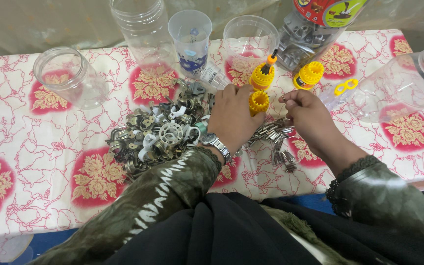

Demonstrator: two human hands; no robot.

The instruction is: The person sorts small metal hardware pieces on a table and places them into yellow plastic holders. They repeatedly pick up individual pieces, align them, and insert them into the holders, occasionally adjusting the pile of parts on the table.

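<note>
On the table (50, 162) before you, the heap of metal parts (158, 137) lies left of centre, with your left hand (231, 118) resting at its right edge and closed around a ribbed spool (258, 101). Your right hand (310, 118) sits just right of that, above a smaller cluster of metal pieces (276, 142). Behind the heap stand a tall jar (143, 29), a printed cup (191, 41) and a wide cup (250, 41). Two more spools (285, 76) stand behind your hands. A jar on its side (69, 76) lies far left, another (398, 83) far right.
</note>
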